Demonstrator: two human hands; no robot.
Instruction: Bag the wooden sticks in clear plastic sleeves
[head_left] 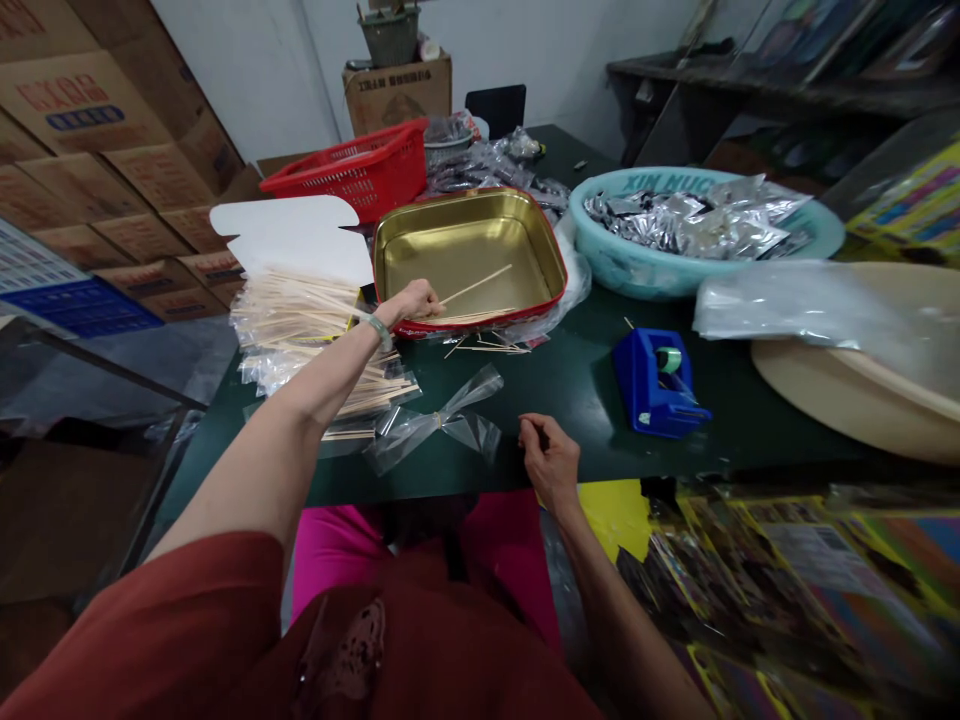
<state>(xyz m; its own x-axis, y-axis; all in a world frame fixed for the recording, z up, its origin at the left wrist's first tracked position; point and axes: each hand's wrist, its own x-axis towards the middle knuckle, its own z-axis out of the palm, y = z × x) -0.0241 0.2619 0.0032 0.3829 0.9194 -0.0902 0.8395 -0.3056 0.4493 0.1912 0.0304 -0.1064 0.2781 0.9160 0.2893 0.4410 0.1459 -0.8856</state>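
— So, where is the left hand?
— At the near rim of the gold tin tray, pinched shut on a thin wooden stick that slants up over the tray's floor.
— And the right hand?
— Resting at the near edge of the desk, fingers curled; whether it holds anything cannot be told. A clear cellophane bag lies between the two hands.

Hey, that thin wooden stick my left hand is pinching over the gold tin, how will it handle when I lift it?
Probably very light: the wooden stick looks hair-thin beside the left hand. Being so slender, it is likely springy and easy to snap. On the smooth, shiny gold tin it may slide or roll if dropped.
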